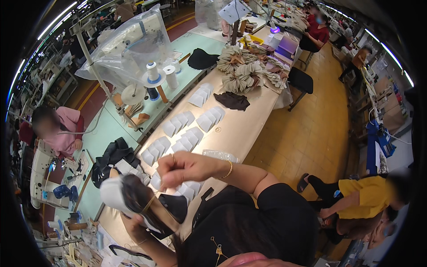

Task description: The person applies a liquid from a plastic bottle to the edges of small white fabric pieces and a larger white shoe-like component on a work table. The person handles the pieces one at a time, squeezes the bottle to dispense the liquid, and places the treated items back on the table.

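Right hand (184,168): fingertips pinched together on something too thin to make out, pointing down toward the shoe upper (142,204); a gold bracelet (228,171) sits on the wrist. Left hand (133,224): mostly hidden beneath the upper, fingers wrapped up around its underside and gripping it. The upper is white at its left end and dark brown to black across the middle, with a tan strap crossing it; it is held tilted above the near end of the long tan table (240,129).

On the table, just beyond the right hand: rows of white cut pieces (184,127), overlapped like tiles, running toward the far end. A clear plastic bag (221,155) lies near the right edge. Further along, a dark fabric piece (231,100), then fanned stacks of beige pieces (244,71) at the far end.

Left of the table: black material (113,155) heaped on a green bench (106,131).
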### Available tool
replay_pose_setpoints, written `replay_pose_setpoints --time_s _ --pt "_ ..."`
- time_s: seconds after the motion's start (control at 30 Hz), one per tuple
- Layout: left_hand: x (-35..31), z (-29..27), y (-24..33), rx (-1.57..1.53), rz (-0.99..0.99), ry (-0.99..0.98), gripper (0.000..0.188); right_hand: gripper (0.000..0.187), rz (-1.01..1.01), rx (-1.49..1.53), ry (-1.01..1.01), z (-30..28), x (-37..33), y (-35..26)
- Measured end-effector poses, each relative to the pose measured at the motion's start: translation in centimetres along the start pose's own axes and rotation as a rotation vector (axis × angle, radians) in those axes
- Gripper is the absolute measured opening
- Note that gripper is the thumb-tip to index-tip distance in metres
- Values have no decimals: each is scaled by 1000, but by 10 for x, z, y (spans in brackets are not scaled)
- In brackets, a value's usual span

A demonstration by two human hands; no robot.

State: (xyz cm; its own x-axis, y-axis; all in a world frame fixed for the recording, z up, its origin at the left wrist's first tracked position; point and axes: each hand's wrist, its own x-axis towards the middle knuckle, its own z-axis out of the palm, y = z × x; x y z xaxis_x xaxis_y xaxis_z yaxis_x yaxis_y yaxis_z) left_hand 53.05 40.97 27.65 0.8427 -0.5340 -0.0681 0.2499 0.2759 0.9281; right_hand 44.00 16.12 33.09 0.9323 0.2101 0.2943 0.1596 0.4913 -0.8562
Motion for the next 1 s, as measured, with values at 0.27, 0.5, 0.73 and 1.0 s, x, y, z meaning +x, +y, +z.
replay_pose_setpoints --time_s 0.27,0.5,0.73,1.0 --pt "38 24 -5 749 -350 -909 70 13 42 -229 25 -31 84 52" --pt "-6 -58 -35 128 -277 -295 61 21 371 -918 447 -109 53 131" --pt "-69 -175 -39 -134 171 302 68 21 812 -1353 587 -224 -72 181" --pt "-90 -207 -55 -376 241 539 48 47 691 -2043 371 -273 -137 192"
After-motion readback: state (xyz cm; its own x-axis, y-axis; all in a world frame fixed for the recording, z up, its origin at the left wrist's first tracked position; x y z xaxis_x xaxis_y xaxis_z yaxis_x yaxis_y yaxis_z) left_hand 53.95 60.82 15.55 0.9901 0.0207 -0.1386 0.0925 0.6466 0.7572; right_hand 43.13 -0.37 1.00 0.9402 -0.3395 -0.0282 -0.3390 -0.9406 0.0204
